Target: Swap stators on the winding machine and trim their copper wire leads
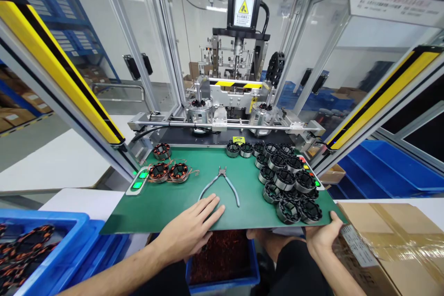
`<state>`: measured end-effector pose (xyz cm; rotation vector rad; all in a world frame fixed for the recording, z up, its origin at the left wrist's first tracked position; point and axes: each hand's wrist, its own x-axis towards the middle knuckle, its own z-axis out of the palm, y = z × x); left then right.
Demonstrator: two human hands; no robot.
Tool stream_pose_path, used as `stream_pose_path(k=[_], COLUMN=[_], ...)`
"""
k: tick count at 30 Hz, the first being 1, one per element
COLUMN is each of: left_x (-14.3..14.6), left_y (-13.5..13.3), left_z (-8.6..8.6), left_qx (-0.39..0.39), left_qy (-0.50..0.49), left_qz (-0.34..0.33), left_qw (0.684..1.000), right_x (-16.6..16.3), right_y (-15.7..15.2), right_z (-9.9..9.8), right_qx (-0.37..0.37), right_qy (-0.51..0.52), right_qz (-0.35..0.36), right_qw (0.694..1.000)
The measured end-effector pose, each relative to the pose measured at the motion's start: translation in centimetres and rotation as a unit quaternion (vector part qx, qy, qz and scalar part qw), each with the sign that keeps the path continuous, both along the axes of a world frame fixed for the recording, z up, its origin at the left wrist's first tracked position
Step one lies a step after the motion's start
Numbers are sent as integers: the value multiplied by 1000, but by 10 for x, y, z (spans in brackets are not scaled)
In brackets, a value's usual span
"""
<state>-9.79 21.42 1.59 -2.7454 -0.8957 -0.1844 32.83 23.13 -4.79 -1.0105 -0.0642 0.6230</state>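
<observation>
My left hand (194, 226) lies open at the front edge of the green work surface (138, 215), fingers stretched out beside the left handle of the blue-handled cutting pliers (222, 173). The pliers lie with their handles spread. My right hand (324, 236) is at the right front edge, palm up and thumb apart; its other fingers are partly hidden under the board. Nearest to it are several bare black-and-silver stator cores (289, 210), some stacked. Three stators wound with copper wire (178, 172) lie at the left, loose wire ends sticking out.
Behind the surface stands a machine with two cylindrical fixtures (200, 113), a front rail (243, 126) and yellow side bars (62, 69). A blue bin of wound stators (83, 222) is at the left, a carton (391, 240) at the right. A blue bin (256, 270) sits below.
</observation>
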Motion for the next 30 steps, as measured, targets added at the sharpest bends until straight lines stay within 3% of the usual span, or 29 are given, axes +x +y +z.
stream_pose_path(k=[18,30], left_x=[0,1], left_y=[1,0], left_z=[2,1], left_qx=[16,-1], left_qy=[-6,8], left_qz=[-7,-3], left_qw=[1000,1000], right_x=[-1,-2], right_y=[-5,-2], right_z=[5,7], right_qx=[-38,-24], right_qy=[-24,2], right_qz=[31,6], right_qw=[998,1000])
